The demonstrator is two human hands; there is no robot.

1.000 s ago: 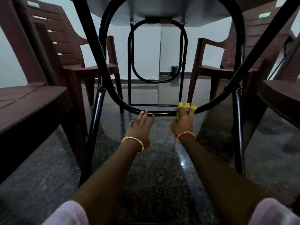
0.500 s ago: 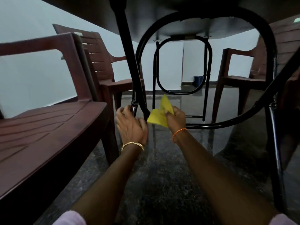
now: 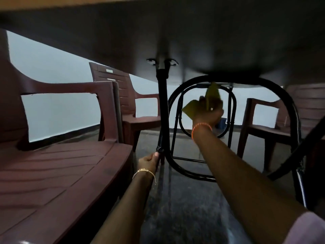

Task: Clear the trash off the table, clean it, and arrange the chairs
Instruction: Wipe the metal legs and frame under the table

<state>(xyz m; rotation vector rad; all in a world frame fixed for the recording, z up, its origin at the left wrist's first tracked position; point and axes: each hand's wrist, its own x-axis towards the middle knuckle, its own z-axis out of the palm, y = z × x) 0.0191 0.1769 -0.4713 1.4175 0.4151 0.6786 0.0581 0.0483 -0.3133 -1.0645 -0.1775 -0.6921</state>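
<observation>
right hand (image 3: pixel 208 113) grips yellow cloth (image 3: pixel 191 108); left hand (image 3: pixel 148 161) holds table leg (image 3: pixel 162 110).

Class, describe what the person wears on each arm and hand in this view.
The left hand has a thin gold bangle at the wrist. The right hand has an orange beaded bracelet and a small ring. A pale pink sleeve covers the upper right arm.

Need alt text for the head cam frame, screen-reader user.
Seen from under a table, the right hand lifts a yellow cloth toward the black metal frame loop, while the left hand grips a black table leg near the floor. Brown plastic chairs stand around the table.
</observation>
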